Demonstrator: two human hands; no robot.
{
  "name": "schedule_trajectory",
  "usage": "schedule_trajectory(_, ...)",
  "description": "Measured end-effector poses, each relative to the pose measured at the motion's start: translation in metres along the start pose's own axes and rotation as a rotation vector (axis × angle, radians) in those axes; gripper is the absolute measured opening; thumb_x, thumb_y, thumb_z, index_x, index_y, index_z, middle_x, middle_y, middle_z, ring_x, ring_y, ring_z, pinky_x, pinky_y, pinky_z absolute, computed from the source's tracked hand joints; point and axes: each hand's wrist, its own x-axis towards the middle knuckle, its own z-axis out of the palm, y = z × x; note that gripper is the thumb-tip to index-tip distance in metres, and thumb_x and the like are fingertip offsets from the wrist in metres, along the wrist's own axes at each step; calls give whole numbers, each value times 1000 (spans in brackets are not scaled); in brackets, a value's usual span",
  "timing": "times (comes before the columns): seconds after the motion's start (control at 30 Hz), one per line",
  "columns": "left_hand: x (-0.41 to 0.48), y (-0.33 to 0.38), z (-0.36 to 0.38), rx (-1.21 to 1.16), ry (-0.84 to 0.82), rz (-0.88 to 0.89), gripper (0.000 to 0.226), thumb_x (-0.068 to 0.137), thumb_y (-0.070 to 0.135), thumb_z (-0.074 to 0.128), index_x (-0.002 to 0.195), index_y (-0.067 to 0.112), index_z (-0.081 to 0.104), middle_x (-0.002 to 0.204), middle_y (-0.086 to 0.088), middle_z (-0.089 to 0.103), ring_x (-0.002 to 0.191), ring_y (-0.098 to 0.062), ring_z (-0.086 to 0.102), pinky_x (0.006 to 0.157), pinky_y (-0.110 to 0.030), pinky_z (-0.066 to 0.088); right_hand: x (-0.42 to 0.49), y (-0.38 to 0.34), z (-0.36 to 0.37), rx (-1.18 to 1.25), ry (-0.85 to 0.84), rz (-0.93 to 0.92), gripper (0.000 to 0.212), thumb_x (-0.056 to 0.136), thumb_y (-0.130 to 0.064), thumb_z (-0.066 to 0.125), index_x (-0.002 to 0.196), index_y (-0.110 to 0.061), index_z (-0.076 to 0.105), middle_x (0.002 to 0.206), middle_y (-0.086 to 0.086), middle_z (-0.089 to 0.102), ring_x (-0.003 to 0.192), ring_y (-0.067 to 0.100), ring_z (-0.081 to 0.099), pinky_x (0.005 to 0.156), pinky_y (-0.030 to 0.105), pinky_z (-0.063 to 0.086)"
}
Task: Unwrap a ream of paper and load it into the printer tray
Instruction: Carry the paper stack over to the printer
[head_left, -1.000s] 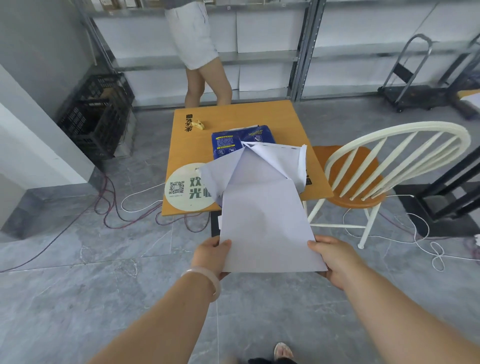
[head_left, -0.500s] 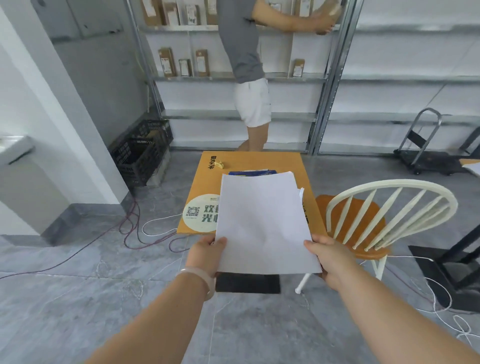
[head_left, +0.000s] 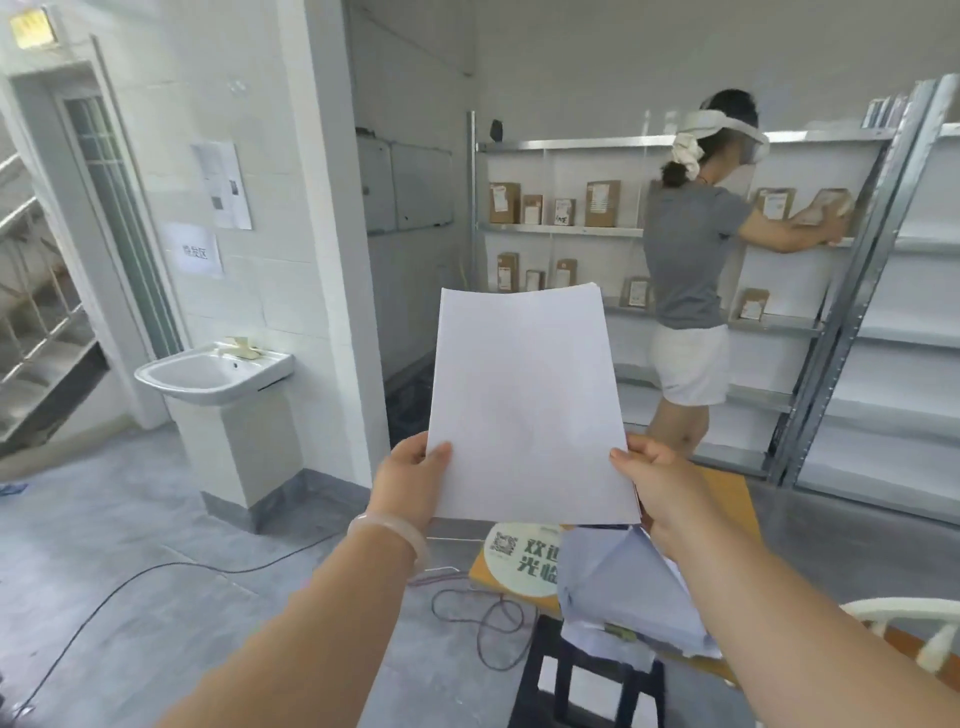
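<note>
White ceramic marks the far left, where a sink (head_left: 213, 371) hangs on the tiled wall, well clear of us. Next comes our left hand (head_left: 410, 480), its fingers (head_left: 436, 453) clamped on the lower left corner of the paper stack (head_left: 524, 410), thumb on top. We hold the stack upright in mid-air, above the desk (head_left: 727, 493) and its torn wrapper (head_left: 628, 587). Our right hand (head_left: 660, 483) pinches the lower right corner the same way. No printer tray is in view (so we judge loading not yet begun). With only the bottom corners gripped, the sheets could fan or slip out, and the cables (head_left: 483, 618) on the floor could trip us while the stack blocks our view.
</note>
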Motion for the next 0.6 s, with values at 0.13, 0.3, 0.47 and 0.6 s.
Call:
schedule_trajectory(0.13, 10, 17, -65, -67, 154, 38, 12, 89, 24, 57, 90, 22, 68, 84, -4, 67, 74, -23, 61, 75, -44, 55, 7, -21, 77, -8, -145, -67, 14, 89, -15, 61, 87, -27, 67, 94, 7, 73, 85, 29, 68, 87, 48, 53)
schedule_trajectory(0.3, 16, 28, -171, -55, 367, 101, 12, 81, 28, 60, 80, 20, 69, 78, -2, 67, 73, -22, 61, 71, -35, 50, -2, -37, 199, 31, -347, -152, 19, 94, -6, 52, 92, -19, 66, 85, 2, 68, 73, 21, 61, 61, 29, 45)
schedule_trajectory(0.47, 1, 41, -281, -54, 553, 99, 19, 71, 36, 56, 80, 30, 72, 81, 0, 69, 76, -22, 63, 78, -42, 55, -21, -35, 327, 75, -538, -157, 32, 82, -22, 64, 113, -16, 67, 108, 10, 72, 94, 27, 67, 89, 44, 53)
schedule_trajectory(0.6, -27, 40, -359, -29, 757, 130, 19, 81, 28, 60, 95, 23, 72, 75, 2, 68, 68, -19, 61, 62, -32, 51, -59, -34, 418, 73, -716, -140, 24, 79, -32, 61, 101, -29, 70, 106, 2, 72, 98, 26, 68, 94, 46, 51)
